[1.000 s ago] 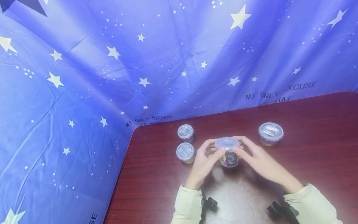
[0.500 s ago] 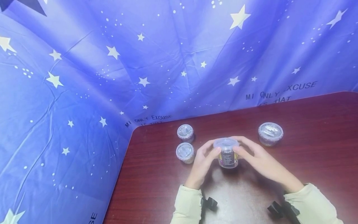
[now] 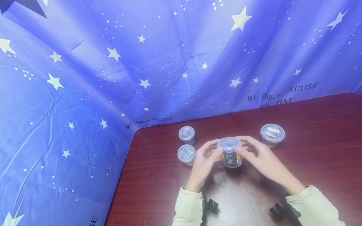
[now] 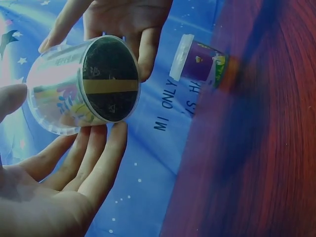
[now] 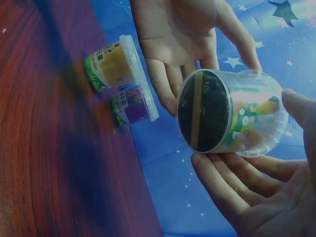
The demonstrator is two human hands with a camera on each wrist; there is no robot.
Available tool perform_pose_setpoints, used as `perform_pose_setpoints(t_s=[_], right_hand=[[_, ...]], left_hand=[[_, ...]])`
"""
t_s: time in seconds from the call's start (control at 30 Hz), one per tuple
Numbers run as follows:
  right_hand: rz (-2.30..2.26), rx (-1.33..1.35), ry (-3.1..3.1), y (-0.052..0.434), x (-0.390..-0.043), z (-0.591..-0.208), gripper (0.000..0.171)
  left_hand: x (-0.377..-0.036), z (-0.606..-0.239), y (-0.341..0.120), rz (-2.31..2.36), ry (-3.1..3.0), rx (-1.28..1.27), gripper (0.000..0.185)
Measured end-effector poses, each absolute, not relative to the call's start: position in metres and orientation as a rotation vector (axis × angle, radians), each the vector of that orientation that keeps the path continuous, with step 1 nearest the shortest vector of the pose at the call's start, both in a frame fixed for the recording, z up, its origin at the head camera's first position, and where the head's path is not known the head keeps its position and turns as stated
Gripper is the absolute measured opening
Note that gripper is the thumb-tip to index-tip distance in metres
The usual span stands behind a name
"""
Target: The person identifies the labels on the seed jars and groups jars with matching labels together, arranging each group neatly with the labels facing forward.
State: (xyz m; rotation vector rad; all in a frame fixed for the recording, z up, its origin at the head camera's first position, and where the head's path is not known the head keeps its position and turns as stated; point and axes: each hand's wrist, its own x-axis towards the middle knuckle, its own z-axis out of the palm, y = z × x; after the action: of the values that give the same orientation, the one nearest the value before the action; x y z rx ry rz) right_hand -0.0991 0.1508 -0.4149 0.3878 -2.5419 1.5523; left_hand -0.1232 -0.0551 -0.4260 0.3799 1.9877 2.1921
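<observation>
We face a blue starry cloth hung behind a dark red table. Our left hand and right hand hold a clear lidded cup between them, lifted just above the middle of the table, fingers curled lightly round its sides and thumbs at the lid. A larger cup stands well to the right, and two small cups sit just left of our left hand.
</observation>
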Motion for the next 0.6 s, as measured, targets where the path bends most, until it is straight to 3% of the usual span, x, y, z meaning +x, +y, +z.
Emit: perform_pose_setpoints(t_s=[0.6], right_hand=[[1.591, 0.426, -2.494, 0.1482, -0.0991, -0.4164, 0.036]], left_hand=[[-0.1238, -0.427, -0.0587, 2.156, 2.002, 0.436, 0.036]])
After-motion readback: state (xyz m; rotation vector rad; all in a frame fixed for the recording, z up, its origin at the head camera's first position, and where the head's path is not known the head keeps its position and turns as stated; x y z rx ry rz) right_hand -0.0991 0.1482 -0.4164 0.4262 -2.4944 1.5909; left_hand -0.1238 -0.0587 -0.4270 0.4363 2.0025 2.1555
